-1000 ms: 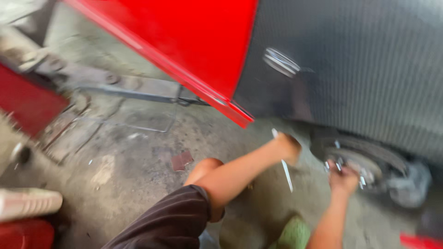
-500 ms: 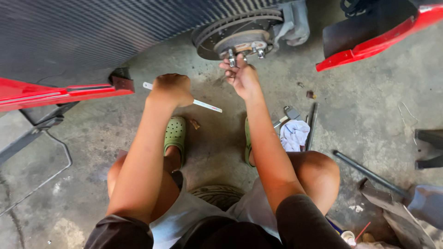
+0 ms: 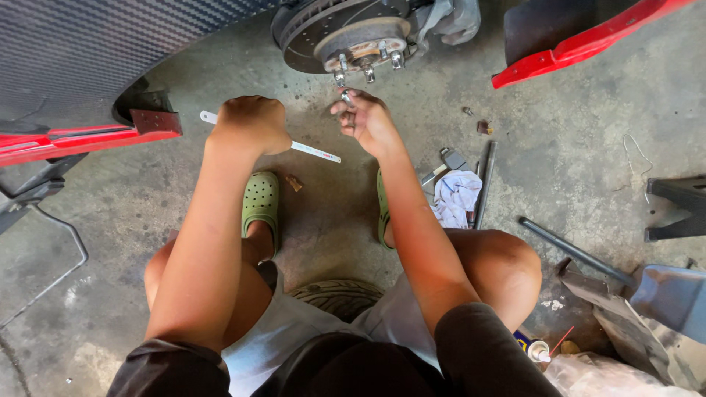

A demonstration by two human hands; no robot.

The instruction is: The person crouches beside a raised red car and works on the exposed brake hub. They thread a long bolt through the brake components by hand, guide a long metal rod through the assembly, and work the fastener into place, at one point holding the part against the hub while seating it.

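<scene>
My left hand [image 3: 251,123] is closed around a thin white stick-like tool [image 3: 315,152] held level above the floor. My right hand [image 3: 365,120] pinches a small metal nut [image 3: 346,96] just below the wheel hub [image 3: 362,45]. The hub carries several studs and sits in front of a drilled brake disc [image 3: 301,33]. I am crouched on a tyre [image 3: 337,294], wearing green clogs [image 3: 260,202].
A dark textured car body panel [image 3: 88,51] is at the upper left, with red trim [image 3: 73,140]. A red panel [image 3: 581,44] lies upper right. A white rag [image 3: 456,197], a metal bar [image 3: 484,184], a long rod [image 3: 573,250], a spray can [image 3: 533,347] and a jack stand [image 3: 680,206] are on the concrete.
The view has swung from sideways to looking straight down at the hub. My right hand has come slightly away from the studs with a nut. My left hand still grips the white tool.
</scene>
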